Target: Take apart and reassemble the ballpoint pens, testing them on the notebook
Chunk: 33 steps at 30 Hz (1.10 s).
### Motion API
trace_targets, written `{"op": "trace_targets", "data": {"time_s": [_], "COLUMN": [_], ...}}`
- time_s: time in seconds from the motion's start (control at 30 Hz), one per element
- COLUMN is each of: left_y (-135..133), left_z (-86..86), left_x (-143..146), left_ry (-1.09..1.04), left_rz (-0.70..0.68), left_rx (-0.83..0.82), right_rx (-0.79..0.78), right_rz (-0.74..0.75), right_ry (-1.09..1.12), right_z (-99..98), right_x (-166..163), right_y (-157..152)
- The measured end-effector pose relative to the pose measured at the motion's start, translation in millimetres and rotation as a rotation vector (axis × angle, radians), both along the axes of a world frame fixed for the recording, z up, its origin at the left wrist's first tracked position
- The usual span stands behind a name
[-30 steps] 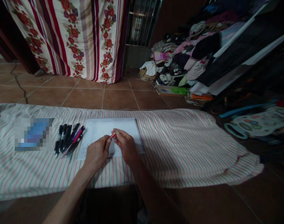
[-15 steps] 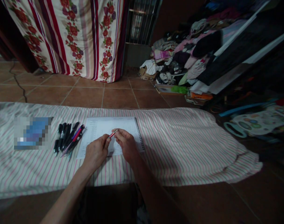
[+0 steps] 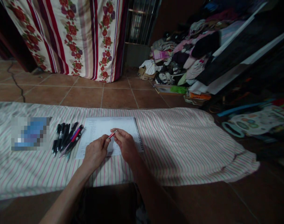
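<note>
A red pen (image 3: 112, 135) is held between both hands above a spiral notebook (image 3: 102, 128) that lies open on a striped cloth (image 3: 184, 143). My left hand (image 3: 95, 153) pinches the pen's near end with closed fingers. My right hand (image 3: 125, 144) pinches its far end, fingers also closed. Both hands rest over the notebook's lower half. A row of several dark pens (image 3: 66, 138), one pink and purple, lies just left of the notebook.
A blurred blue object (image 3: 30, 133) lies at the cloth's left. Beyond the cloth are brown floor tiles (image 3: 118, 98) and a hanging floral curtain (image 3: 74, 34). A heap of clothes (image 3: 179, 59) and colourful toys (image 3: 254, 121) crowd the right side.
The hands and red pen hold almost the same pose; the view has shifted slightly, and the pen is pulled a little further apart between the fingers.
</note>
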<state>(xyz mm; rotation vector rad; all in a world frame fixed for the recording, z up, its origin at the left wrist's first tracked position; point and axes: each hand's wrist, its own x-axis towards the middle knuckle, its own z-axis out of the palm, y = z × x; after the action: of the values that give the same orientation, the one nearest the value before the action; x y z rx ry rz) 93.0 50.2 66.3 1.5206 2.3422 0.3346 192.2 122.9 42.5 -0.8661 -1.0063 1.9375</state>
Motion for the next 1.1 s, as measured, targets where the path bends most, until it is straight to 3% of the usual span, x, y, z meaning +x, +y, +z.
{"op": "trace_targets", "data": {"time_s": [0.2,0.57,0.83,1.1], "left_y": [-1.4,-1.1,-0.9,-0.4], "left_z": [1.5,-1.7,-0.4,-1.3], "left_x": [-0.9,-1.7,-2.5,-0.2], "left_ry": [0.019,0.041,0.041,0.013], "left_rz": [0.019,-0.023,0.013,-0.012], "left_rx": [0.022,0.014,0.005,-0.026], "right_rx": [-0.116,-0.059,-0.101,-0.059], "right_rz": [-0.017,-0.056,0.013,-0.056], "right_ry": [0.067,-0.04,0.023,-0.025], "right_z": [2.9,3.3,7.9,-0.8], "right_x": [-2.5,-0.3,-1.4,-1.5], "right_y": [-1.5,0.2,-2.9,0.6]}}
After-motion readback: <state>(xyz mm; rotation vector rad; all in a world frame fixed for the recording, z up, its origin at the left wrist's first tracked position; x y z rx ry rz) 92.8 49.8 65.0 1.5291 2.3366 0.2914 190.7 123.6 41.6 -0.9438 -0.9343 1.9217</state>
